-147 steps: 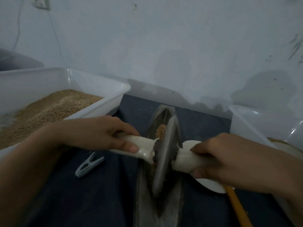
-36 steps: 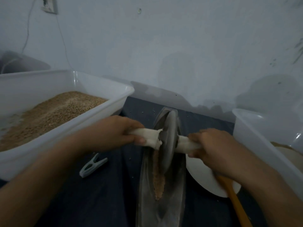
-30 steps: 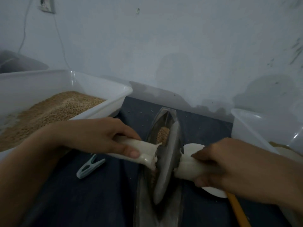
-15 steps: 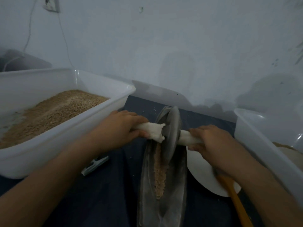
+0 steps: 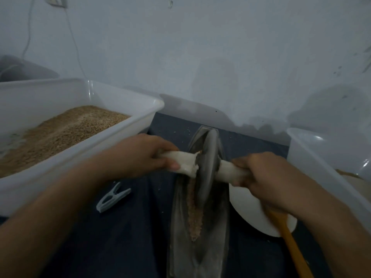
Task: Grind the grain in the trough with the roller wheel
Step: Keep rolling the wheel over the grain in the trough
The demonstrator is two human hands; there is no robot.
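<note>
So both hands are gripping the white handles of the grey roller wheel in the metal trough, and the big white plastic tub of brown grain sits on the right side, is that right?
Not quite. The head view shows the big white plastic tub of brown grain on the left side, not the right. The rest holds: the left hand and right hand grip the white handles of the grey roller wheel in the metal trough.

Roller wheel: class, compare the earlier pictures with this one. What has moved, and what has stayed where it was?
The roller wheel has rolled to the far end of the trough, after swinging near and far, leaving the ground grain uncovered behind it. The left hand and right hand still grip its handles. The bin, clothes peg and plate have not moved.
</note>
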